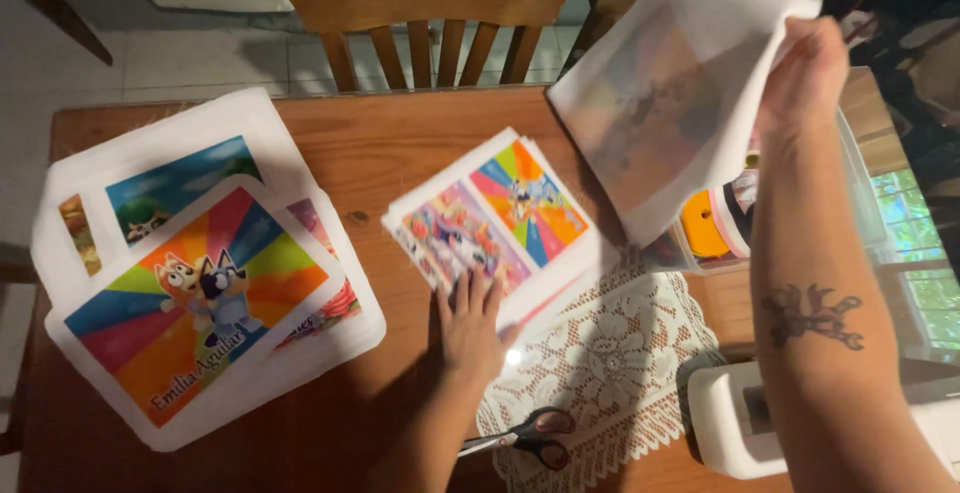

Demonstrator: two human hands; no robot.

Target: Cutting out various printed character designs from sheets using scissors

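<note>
My left hand lies flat, fingers apart, on the near edge of a stack of printed sheets with colourful cartoon pictures, in the middle of the wooden table. My right hand is raised at the upper right and pinches a white printed sheet by its top corner. That sheet hangs tilted in the air with its blurred picture showing through the back.
A second pile of large cartoon prints covers the table's left side. A white lace doily holds scissors. A clear box with rolls sits at right, a white device at lower right. Two wooden chairs stand behind.
</note>
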